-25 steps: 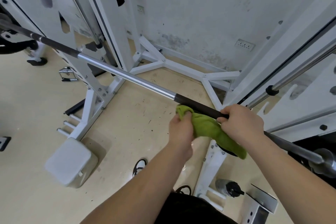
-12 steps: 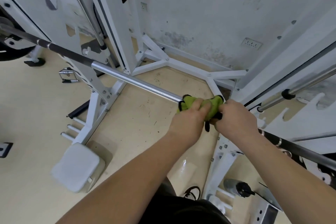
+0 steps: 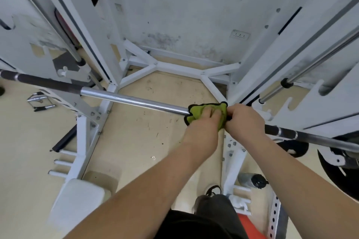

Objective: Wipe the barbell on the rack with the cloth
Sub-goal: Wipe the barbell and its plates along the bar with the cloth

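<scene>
So compared to a second ago, the green cloth (image 3: 206, 113) isn't dangling below the bar anymore. Back then a long tail of it hung down under the right hand; now it's bunched up and wrapped over the barbell (image 3: 134, 101), right where the shiny chrome part meets the dark grip section. The left hand (image 3: 204, 126) has also moved up from pinching the cloth's end to sitting on top of it. The view has swung too, so the bar looks flatter across the frame and both rack (image 3: 252, 75) uprights are more centred.

Not much in the way of containers here, only a dark-capped bottle (image 3: 251, 180) lying on the floor by the right rack foot; can't tell what's in it.

Hands: the left hand is curled over the cloth with fingers (image 3: 208, 112) pressed down on it, clamping the fabric against the bar. The right hand (image 3: 244, 120) is closed in a fist around the bar just beside it, touching the cloth's right edge; whether it's also pinching some fabric I can't tell. The two hands are practically knuckle to knuckle.

The barbell itself sits across the white rack, running from the far left to the lower right, where a black weight plate (image 3: 338, 172) shows.
</scene>
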Available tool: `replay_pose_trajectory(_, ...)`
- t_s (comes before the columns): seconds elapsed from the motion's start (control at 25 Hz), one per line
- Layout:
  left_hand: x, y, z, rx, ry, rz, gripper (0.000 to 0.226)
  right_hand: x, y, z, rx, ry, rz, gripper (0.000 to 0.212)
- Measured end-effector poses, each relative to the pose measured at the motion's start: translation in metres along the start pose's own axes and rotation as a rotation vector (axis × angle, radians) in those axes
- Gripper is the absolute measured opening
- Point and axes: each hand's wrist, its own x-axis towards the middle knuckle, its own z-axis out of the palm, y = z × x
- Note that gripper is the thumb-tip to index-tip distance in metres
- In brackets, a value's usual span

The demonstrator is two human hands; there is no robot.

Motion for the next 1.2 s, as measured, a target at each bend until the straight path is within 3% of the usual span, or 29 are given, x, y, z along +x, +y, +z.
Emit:
replay_pose_trajectory(0.12, 0.009, -0.033, -0.024, 0.153, -0.039, -0.087, 0.065, 0.002, -0.002, 0.0, 0.017, -0.013, 0.016, 0.007)
replay_pose_trajectory(0.24, 0.006, -0.056, -0.047, 0.22, 0.027, -0.272, 0.043, 0.005, -0.001, -0.002, 0.036, -0.055, 0.012, 0.018)
replay_pose_trajectory(0.36, 0.009, -0.016, -0.038, 0.371, 0.031, -0.158, 0.042, 0.009, -0.003, -0.002, 0.009, -0.054, 0.026, 0.016)
replay_pose_trajectory(0.52, 0.018, -0.008, -0.036, 0.138, -0.092, -0.054, 0.037, 0.01, -0.005, -0.004, -0.009, -0.069, 0.043, 0.016)
replay_pose_trajectory(0.76, 0.019, -0.072, -0.112, 0.199, -0.142, -0.493, 0.014, 0.013, -0.012, -0.011, -0.068, -0.121, 0.039, 0.022)
replay_pose_trajectory(0.92, 0.015, -0.02, -0.064, 0.053, -0.1, -0.277, 0.033, 0.01, -0.012, -0.009, -0.106, -0.09, 0.032, 0.017)
replay_pose_trajectory(1.04, 0.005, -0.028, -0.051, -0.023, -0.147, -0.163, 0.048, 0.005, -0.012, -0.005, -0.104, -0.038, 0.007, 0.013)
replay_pose_trajectory(1.12, -0.004, -0.051, -0.065, 0.159, -0.069, -0.186, 0.048, 0.004, -0.011, -0.003, -0.109, -0.036, 0.004, 0.013)
replay_pose_trajectory(1.2, -0.009, -0.063, -0.074, 0.482, 0.068, -0.115, 0.032, 0.005, -0.01, -0.002, -0.124, -0.03, -0.001, 0.015)
